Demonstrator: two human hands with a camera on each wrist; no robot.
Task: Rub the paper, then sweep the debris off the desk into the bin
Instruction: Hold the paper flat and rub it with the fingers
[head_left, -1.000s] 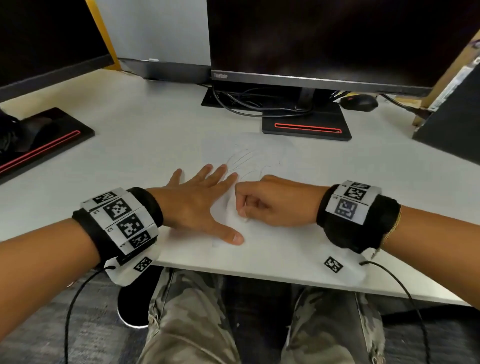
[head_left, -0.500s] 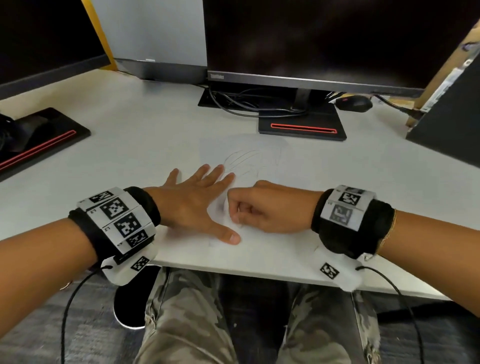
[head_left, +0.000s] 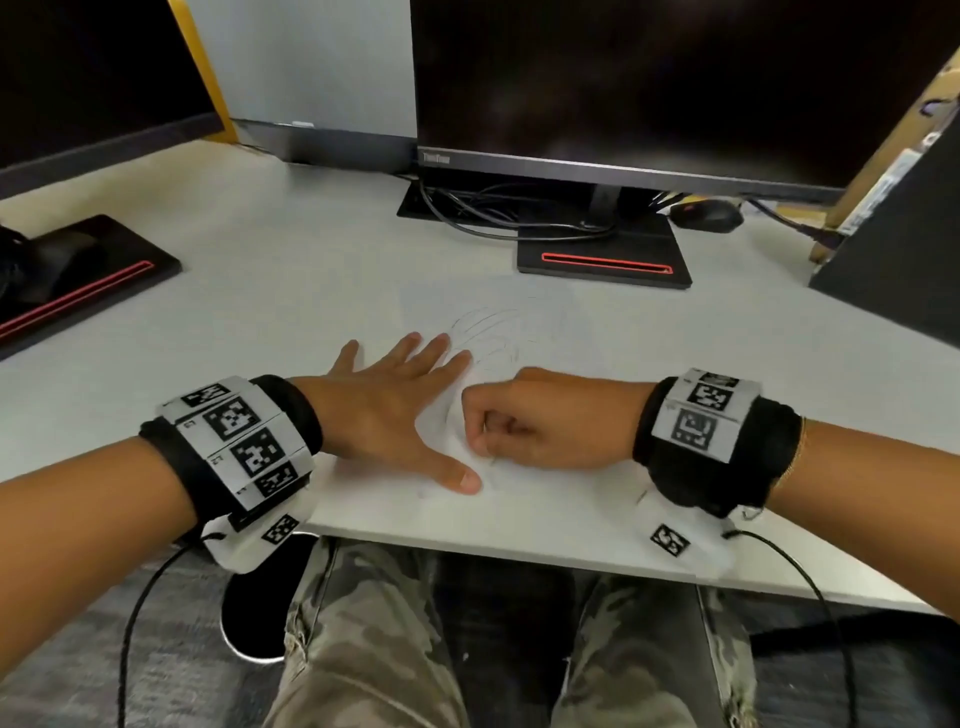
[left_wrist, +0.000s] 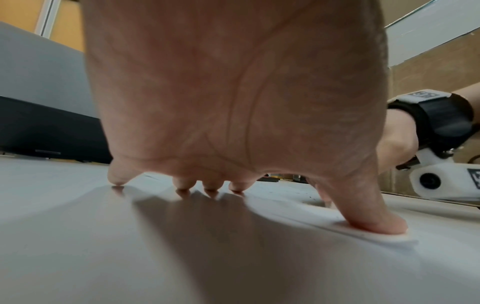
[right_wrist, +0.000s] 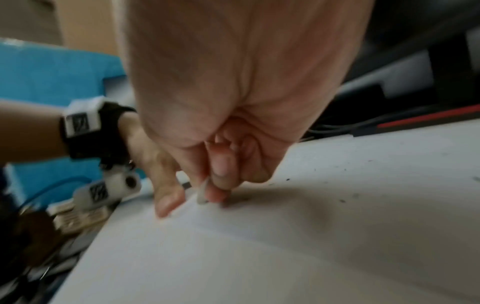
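A white paper (head_left: 540, 322) with faint pencil scribbles lies on the white desk (head_left: 260, 291). My left hand (head_left: 400, 410) presses flat on the paper's left part, fingers spread and thumb stretched out; the left wrist view shows its fingertips (left_wrist: 211, 188) on the sheet. My right hand (head_left: 498, 426) is curled into a fist right of the left thumb. In the right wrist view it pinches a small pale eraser (right_wrist: 201, 193) with the tip down on the paper. Dark debris specks (right_wrist: 288, 179) dot the sheet near it.
A black monitor (head_left: 649, 88) stands behind the paper, its base (head_left: 602, 260) with a red stripe, cables (head_left: 493, 218) and a mouse (head_left: 709, 215) beside it. A second monitor base (head_left: 83, 280) sits far left. The desk's front edge (head_left: 519, 558) runs just below my wrists.
My right fist has shifted slightly left over the paper, closer to the left thumb. The left hand stays pressed flat in the same spot.
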